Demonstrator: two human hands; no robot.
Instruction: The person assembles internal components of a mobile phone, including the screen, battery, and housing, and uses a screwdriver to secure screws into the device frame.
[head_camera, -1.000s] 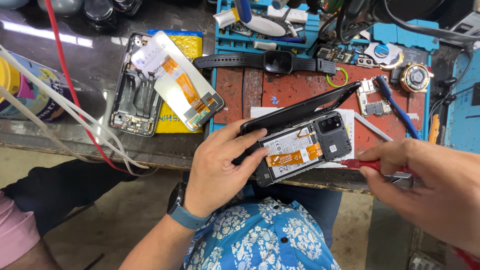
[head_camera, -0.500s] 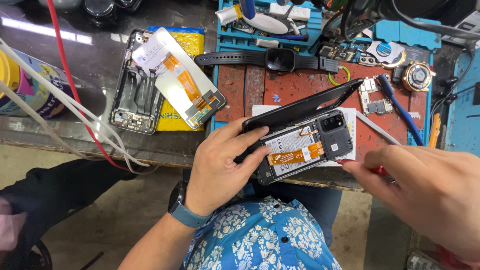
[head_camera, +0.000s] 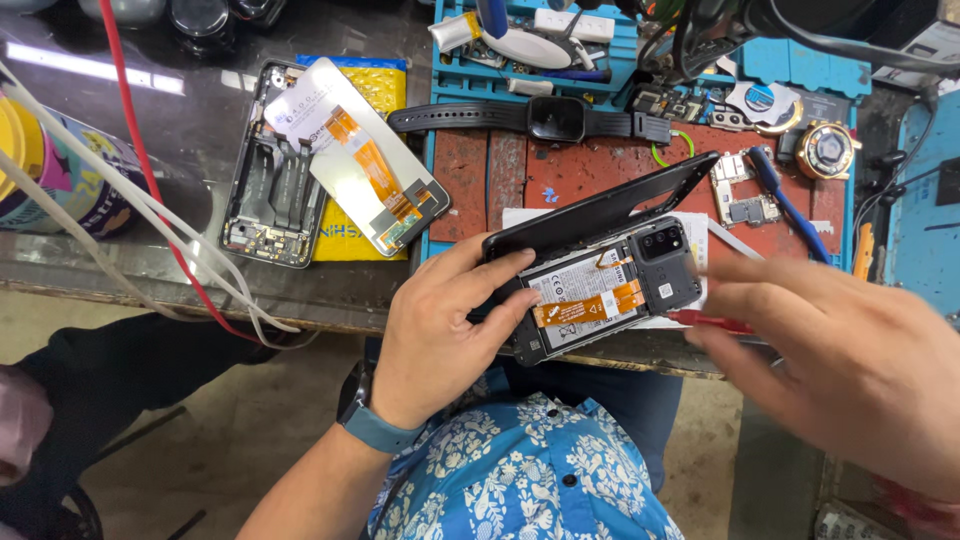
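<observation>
My left hand grips an opened black phone at its lower left end. The phone's inside shows a battery with an orange flex strip. Its black back cover is lifted and tilts up along the far side. My right hand is close to the camera and blurred, just right of the phone. It holds a thin red-handled tool whose tip points at the phone's right edge.
A second dismantled phone frame with a loose screen panel lies on a yellow pad at left. A black smartwatch, a blue screwdriver, small parts and a blue tray crowd the red mat. Red and white cables cross the bench's left.
My right hand has come closer to the camera and shifted slightly left toward the phone. My left hand keeps its hold on the phone with the cover still lifted.
</observation>
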